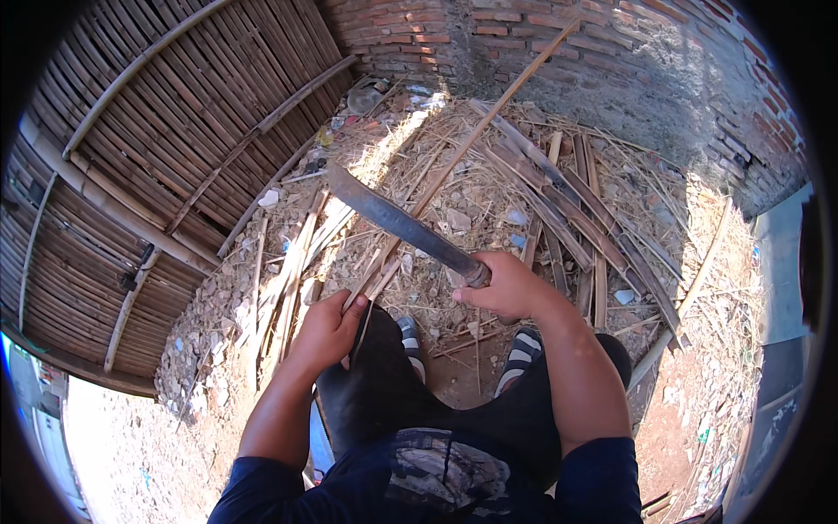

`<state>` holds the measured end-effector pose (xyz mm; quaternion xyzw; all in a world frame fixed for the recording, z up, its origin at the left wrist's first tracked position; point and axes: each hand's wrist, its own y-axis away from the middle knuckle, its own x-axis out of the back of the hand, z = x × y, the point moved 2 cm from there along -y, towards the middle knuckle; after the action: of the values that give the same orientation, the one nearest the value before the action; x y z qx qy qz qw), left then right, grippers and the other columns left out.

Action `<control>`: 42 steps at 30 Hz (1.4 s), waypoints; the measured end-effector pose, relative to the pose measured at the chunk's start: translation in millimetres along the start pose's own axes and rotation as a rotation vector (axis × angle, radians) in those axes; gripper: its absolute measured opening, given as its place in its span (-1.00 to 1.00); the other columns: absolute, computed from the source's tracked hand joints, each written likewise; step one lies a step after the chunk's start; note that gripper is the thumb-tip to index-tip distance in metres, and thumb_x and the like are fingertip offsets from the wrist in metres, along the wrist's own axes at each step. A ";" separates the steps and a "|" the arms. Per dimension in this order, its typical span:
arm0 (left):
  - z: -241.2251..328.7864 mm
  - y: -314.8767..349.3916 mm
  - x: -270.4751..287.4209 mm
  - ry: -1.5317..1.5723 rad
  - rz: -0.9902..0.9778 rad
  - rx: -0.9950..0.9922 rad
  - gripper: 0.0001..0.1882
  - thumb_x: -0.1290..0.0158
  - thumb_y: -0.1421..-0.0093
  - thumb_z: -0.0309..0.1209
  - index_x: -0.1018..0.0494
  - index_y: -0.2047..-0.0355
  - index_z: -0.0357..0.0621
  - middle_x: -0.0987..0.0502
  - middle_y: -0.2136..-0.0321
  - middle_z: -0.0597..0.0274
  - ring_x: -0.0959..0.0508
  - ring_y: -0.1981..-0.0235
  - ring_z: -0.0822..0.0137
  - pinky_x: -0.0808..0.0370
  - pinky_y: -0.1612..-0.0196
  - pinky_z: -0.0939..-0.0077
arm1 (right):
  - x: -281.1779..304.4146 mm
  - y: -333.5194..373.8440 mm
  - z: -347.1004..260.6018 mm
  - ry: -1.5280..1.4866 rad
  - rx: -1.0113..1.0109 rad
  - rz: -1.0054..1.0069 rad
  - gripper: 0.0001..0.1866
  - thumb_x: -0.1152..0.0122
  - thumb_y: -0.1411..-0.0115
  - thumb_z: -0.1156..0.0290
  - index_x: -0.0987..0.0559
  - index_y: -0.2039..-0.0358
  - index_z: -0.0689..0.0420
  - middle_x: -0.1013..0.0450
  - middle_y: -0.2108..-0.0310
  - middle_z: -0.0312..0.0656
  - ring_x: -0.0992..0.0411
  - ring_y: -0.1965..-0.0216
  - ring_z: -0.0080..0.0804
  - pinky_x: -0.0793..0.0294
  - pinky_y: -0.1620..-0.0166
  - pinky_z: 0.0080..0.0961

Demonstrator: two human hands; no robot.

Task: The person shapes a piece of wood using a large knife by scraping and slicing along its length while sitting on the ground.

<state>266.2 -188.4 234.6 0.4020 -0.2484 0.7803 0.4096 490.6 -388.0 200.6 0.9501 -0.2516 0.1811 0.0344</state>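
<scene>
Dark shirt [449, 476], below machete [400, 225]; right grip [511, 286], closed round machete's handle; left grip [332, 327], below machete, apparently closed on bamboo strip [491, 120]: best positioned clear of the edge.

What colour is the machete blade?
The machete blade is dark grey, browner toward its tip, best seen in the head view.

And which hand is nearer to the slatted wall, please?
Left: the left hand is right of the slatted wall; the right hand, holding the knife, is farther right.
</scene>
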 end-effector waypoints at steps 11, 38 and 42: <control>5.5 1.0 -7.4 -0.139 -0.081 0.073 -0.46 -0.24 -0.15 0.06 -0.41 0.46 -0.23 -0.52 0.60 -0.04 -0.57 0.51 -0.09 -0.46 0.40 0.13 | -14.8 -1.8 1.2 0.234 0.031 -0.157 -0.57 -0.49 -0.09 0.27 -0.56 0.15 0.26 -0.48 0.51 -0.32 -0.42 0.51 -0.56 -0.43 0.37 -0.51; -4.3 40.6 -38.4 0.391 -0.378 -0.125 -0.49 -0.21 -0.26 -0.08 -0.42 0.01 -0.23 -0.56 0.35 0.26 -0.58 0.37 0.44 -0.52 0.31 0.52 | 15.6 2.3 -4.1 -0.790 0.054 0.652 -0.69 -0.44 -0.12 0.44 -0.40 0.31 0.12 -0.42 0.54 -0.32 -0.35 0.67 -0.62 -0.34 0.60 -0.62; 25.7 7.0 -25.4 0.429 -0.069 -0.226 -0.54 -0.23 -0.25 -0.21 -0.48 -0.03 -0.28 -0.62 0.26 0.08 -0.63 0.27 0.33 -0.55 0.25 0.45 | 11.1 2.3 -6.9 -0.759 0.104 0.635 -0.69 -0.44 -0.12 0.44 -0.40 0.33 0.12 -0.41 0.56 -0.34 -0.35 0.67 -0.64 -0.34 0.59 -0.61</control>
<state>279.9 -221.8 227.3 0.1869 -0.2274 0.8008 0.5216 496.2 -394.1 210.9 0.8260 -0.5138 -0.1637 -0.1641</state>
